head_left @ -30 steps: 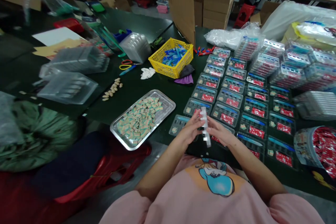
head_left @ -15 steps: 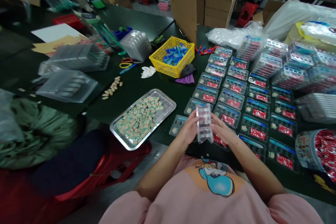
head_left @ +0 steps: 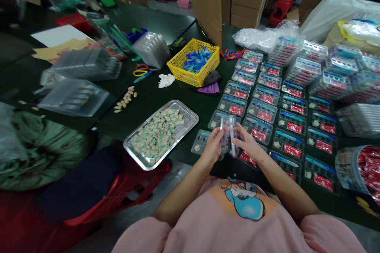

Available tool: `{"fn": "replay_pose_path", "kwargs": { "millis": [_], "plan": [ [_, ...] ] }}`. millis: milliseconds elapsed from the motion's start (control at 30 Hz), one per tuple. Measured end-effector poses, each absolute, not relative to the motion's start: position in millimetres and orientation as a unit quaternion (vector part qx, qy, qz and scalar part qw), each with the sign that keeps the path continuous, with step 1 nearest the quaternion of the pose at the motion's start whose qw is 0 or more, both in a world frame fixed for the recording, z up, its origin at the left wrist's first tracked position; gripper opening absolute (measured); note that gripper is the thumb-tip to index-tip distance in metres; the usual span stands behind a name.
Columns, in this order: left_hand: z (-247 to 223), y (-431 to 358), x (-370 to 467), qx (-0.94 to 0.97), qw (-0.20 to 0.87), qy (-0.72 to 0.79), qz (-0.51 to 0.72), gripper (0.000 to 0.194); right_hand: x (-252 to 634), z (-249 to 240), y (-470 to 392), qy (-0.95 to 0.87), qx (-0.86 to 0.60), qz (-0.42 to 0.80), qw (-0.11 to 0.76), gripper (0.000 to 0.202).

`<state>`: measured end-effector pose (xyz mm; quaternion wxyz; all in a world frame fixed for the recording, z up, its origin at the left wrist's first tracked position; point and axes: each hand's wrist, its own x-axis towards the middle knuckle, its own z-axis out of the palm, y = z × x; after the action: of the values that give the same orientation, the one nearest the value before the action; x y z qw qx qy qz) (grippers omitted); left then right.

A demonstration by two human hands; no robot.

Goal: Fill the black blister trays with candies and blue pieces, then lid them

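Observation:
Between my two hands is a small set of clear plastic trays (head_left: 228,132), upright and split by a narrow gap. My left hand (head_left: 212,144) grips the left side, and my right hand (head_left: 248,142) grips the right side. Under and beyond them, rows of filled trays (head_left: 263,110) hold blue pens, red packets and small pale pieces. Just left of my left hand lies a tray (head_left: 199,142) with a pale piece and no red packet visible. Farther left, a silver metal tray (head_left: 190,118) holds many small beige and green pieces.
A yellow basket (head_left: 178,72) of blue pens stands beyond the metal tray. Stacked filled trays (head_left: 304,72) rise at the right, above a tub (head_left: 348,168) of red packets. Scissors (head_left: 142,72), pale pieces (head_left: 126,99) and empty clear trays (head_left: 75,97) lie at the left.
The clear trays in my hands have parted into two portions with a gap between them. The fingers of my right hand have shifted on the right portion.

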<state>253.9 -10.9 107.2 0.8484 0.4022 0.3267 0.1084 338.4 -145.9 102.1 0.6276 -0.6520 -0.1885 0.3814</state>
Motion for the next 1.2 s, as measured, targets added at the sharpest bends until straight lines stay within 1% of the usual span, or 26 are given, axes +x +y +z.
{"fn": "replay_pose_path", "kwargs": {
  "millis": [100,133,233,267,300,333,400,467,533,700,833,1000,1200],
  "plan": [
    [92.6,-1.5,251.8,0.458,0.799,0.352,0.168,0.036,339.1,99.0,-143.7,-0.182,-0.652,0.383,0.629,0.103],
    [90.7,1.7,249.7,0.480,0.780,0.353,0.190,0.040,338.9,99.0,-143.5,-0.181,-0.655,0.382,0.627,0.102],
    [97.7,7.1,241.0,0.558,0.705,0.346,0.268,0.059,337.7,101.6,-143.6,-0.187,-0.666,0.373,0.619,0.099],
    [103.4,7.0,238.3,0.578,0.685,0.340,0.284,0.059,337.1,103.3,-143.7,-0.192,-0.668,0.372,0.615,0.098],
    [109.7,6.0,236.4,0.588,0.681,0.332,0.284,0.054,336.5,105.2,-143.7,-0.197,-0.670,0.372,0.611,0.097],
    [116.1,4.4,235.4,0.584,0.697,0.322,0.264,0.047,335.9,107.3,-143.6,-0.201,-0.671,0.374,0.608,0.097],
    [127.0,0.7,236.2,0.538,0.769,0.299,0.174,0.034,334.9,111.4,-143.6,-0.209,-0.671,0.378,0.602,0.096],
    [133.5,-1.7,239.2,0.470,0.832,0.282,0.084,0.031,334.3,114.2,-143.9,-0.216,-0.665,0.386,0.602,0.096],
    [136.1,-1.8,242.1,0.424,0.862,0.275,0.040,0.032,334.0,114.8,-144.7,-0.219,-0.657,0.398,0.601,0.097],
    [136.0,1.0,243.3,0.386,0.882,0.272,0.002,0.033,332.5,112.7,-146.0,-0.219,-0.620,0.431,0.618,0.103],
    [137.1,0.3,243.4,0.356,0.897,0.263,-0.014,0.035,329.9,118.2,-144.1,-0.224,-0.570,0.450,0.650,0.096],
    [140.8,-0.7,244.2,0.351,0.902,0.249,-0.021,0.038,327.7,126.0,-141.5,-0.231,-0.527,0.469,0.670,0.085],
    [147.0,-4.1,244.8,0.368,0.900,0.232,0.001,0.034,326.8,121.6,-141.7,-0.203,-0.509,0.475,0.688,0.085]
  ]
}}
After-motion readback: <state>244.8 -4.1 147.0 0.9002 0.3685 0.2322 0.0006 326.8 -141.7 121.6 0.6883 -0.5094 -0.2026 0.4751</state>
